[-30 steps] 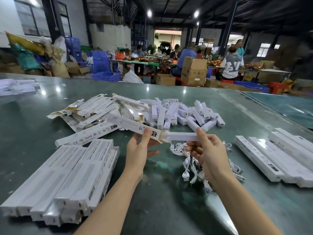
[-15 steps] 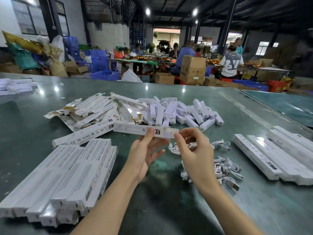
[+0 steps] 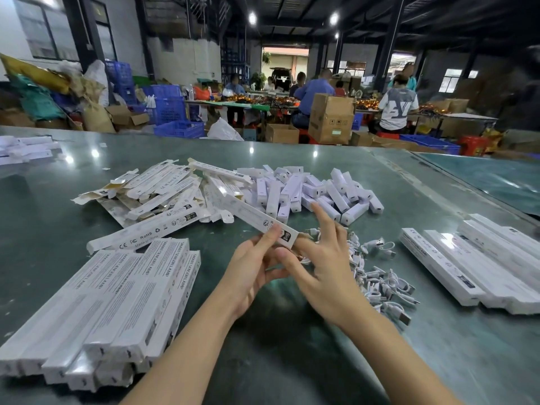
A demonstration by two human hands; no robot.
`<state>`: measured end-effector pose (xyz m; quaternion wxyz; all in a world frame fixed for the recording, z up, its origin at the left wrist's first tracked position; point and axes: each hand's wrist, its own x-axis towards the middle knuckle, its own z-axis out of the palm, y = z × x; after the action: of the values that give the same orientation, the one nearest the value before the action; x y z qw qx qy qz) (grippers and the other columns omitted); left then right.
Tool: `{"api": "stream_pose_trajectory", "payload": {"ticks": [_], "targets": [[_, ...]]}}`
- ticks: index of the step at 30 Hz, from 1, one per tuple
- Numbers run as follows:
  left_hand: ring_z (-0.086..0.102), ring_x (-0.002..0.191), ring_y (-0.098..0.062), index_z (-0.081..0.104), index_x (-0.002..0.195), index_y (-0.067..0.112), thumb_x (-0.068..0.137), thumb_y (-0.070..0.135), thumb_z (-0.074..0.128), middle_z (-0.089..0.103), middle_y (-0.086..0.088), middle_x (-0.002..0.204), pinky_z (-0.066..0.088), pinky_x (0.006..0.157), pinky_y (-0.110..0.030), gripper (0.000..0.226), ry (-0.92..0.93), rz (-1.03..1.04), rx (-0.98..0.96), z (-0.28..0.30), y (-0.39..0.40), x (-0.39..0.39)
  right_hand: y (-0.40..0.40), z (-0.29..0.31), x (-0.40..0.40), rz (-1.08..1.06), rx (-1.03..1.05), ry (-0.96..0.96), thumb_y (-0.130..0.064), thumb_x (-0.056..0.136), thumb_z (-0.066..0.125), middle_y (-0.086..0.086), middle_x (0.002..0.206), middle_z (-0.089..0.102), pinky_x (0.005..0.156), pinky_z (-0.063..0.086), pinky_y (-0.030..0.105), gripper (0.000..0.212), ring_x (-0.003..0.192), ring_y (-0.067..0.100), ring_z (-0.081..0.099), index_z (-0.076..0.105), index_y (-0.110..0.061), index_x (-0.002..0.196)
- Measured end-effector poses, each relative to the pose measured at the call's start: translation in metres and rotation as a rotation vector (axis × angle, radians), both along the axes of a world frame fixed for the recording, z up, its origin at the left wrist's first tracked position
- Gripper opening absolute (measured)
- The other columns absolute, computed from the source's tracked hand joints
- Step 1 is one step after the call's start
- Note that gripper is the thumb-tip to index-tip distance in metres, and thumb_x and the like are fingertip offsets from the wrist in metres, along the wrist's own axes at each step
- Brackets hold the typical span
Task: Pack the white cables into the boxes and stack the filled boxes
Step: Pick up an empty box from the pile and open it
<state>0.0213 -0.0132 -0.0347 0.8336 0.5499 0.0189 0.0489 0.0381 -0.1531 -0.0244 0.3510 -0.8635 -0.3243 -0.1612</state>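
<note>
Green table [image 3: 292, 361]; box [image 3: 248, 213] end between hands.

White boxes and white cables on my shiny green table.

I see a long thin white cardboard box [image 3: 257, 219] with small black print and a black square mark near its end. The curly white cables [image 3: 380, 280] have silver metal tips. The smooth dark green table top [image 3: 292, 346] has bright white light spots. The stacked long white boxes [image 3: 117, 302] show grey lettering. Far back sit blue plastic crates [image 3: 169, 109] and brown cardboard cartons [image 3: 331, 118].
</note>
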Motion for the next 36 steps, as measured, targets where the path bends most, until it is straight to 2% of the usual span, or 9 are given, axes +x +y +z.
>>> {"api": "stream_pose_trajectory", "payload": {"ticks": [3,6,11,16,21,23,30,34,36], "targets": [[0.072,0.076,-0.017,0.068,0.103,0.006,0.078,0.047,0.064,0.075,-0.011,0.092,0.055,0.057,-0.024,0.048,0.016,0.045,-0.069,0.0,0.0,0.001,-0.008,0.013,0.004,0.025,0.352,-0.005,-0.043,0.089,0.058,-0.006,0.132,0.052,0.103,0.032,0.023,0.024,0.129,0.01,0.04,0.073,-0.025,0.087],[0.074,0.074,-0.019,0.067,0.096,0.006,0.075,0.043,0.066,0.075,-0.016,0.094,0.053,0.048,-0.021,0.043,0.033,0.115,-0.192,0.002,0.005,0.001,-0.028,0.024,0.017,-0.185,0.578,0.017,-0.032,0.091,0.062,-0.007,0.09,0.067,0.077,0.046,0.028,0.014,0.088,0.012,0.062,0.069,-0.022,0.084],[0.074,0.074,-0.019,0.069,0.089,0.008,0.073,0.041,0.069,0.075,-0.016,0.092,0.053,0.046,-0.021,0.037,0.023,0.155,-0.259,0.001,0.011,0.002,-0.058,0.017,0.034,-0.529,-0.065,0.354,-0.043,0.086,0.062,0.005,0.071,0.069,0.071,0.055,0.038,0.036,0.075,0.025,0.064,0.071,-0.01,0.077],[0.074,0.074,-0.018,0.071,0.083,0.011,0.074,0.04,0.069,0.076,-0.015,0.092,0.053,0.046,-0.02,0.03,0.035,0.167,-0.26,0.0,0.012,0.002,-0.052,0.016,0.031,-0.553,-0.233,0.334,-0.029,0.089,0.062,0.011,0.067,0.069,0.056,0.044,0.028,0.029,0.071,0.03,0.066,0.071,-0.006,0.074],[0.075,0.076,-0.017,0.07,0.089,0.01,0.076,0.041,0.068,0.076,-0.014,0.093,0.053,0.047,-0.021,0.034,0.039,0.164,-0.249,0.001,0.012,0.003,-0.054,0.02,0.034,-0.478,0.118,0.22,-0.02,0.094,0.059,-0.006,0.061,0.059,0.051,0.036,0.025,0.021,0.055,0.006,0.051,0.07,-0.01,0.08],[0.075,0.076,-0.017,0.069,0.09,0.01,0.076,0.041,0.067,0.076,-0.013,0.093,0.053,0.046,-0.021,0.035,0.041,0.163,-0.255,0.001,0.012,0.003,-0.053,0.022,0.033,-0.395,0.22,0.254,-0.019,0.093,0.061,-0.006,0.059,0.059,0.045,0.034,0.013,0.019,0.047,0.001,0.05,0.069,-0.011,0.078],[0.075,0.079,-0.02,0.069,0.088,0.01,0.078,0.039,0.066,0.076,-0.016,0.096,0.054,0.049,-0.022,0.031,0.05,0.127,-0.338,0.003,0.012,0.002,-0.048,0.028,0.032,-0.058,0.876,0.736,-0.007,0.088,0.065,0.002,0.06,0.064,0.053,0.051,0.016,0.007,0.051,0.008,0.06,0.067,-0.002,0.092],[0.07,0.104,-0.03,0.059,0.12,0.003,0.089,0.043,0.051,0.069,-0.022,0.117,0.056,0.084,-0.037,0.051,0.063,-0.099,-0.408,0.006,0.008,0.0,-0.033,0.028,0.022,0.239,1.055,1.03,-0.001,0.072,0.064,0.01,0.063,0.065,0.045,0.046,0.012,0.021,0.049,0.009,0.06,0.065,0.004,0.092],[0.067,0.111,-0.033,0.055,0.127,0.005,0.093,0.045,0.044,0.066,-0.022,0.123,0.053,0.093,-0.043,0.053,0.074,-0.187,-0.379,0.005,0.006,-0.002,-0.025,0.024,0.02,0.305,1.065,1.073,0.0,0.069,0.063,0.011,0.067,0.067,0.051,0.05,0.014,0.022,0.054,0.011,0.063,0.067,0.004,0.09]]}}
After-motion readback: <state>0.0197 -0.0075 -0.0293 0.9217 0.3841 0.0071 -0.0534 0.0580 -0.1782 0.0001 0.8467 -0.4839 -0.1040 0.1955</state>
